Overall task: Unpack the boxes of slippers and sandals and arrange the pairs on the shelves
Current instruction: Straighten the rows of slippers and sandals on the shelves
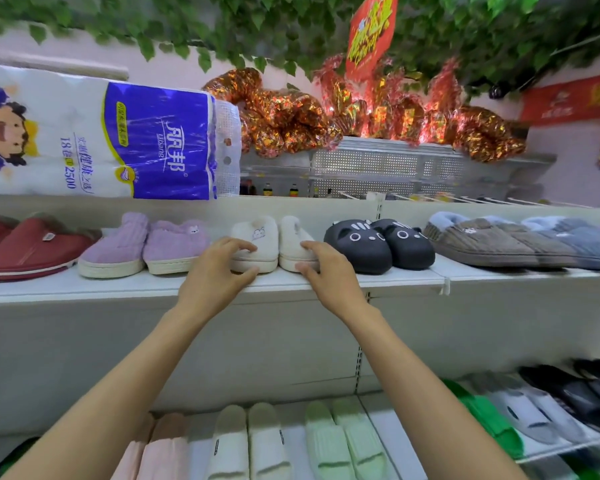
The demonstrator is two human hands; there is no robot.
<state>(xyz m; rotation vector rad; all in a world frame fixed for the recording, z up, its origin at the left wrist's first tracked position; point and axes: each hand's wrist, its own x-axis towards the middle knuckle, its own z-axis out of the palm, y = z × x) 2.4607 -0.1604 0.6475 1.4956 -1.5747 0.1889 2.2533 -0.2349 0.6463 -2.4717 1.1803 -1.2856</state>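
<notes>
On the shelf, fluffy cream slippers

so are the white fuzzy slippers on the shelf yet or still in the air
On the shelf: both white slippers sit soles down on the upper shelf, side by side, left hand and right hand gripping their near ends.

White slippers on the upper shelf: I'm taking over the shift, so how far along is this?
Done: red, purple, black cat and grey pairs stand in line. In hand: left hand and right hand grip the white slippers. No boxes in view, so what's left is unclear.
</notes>
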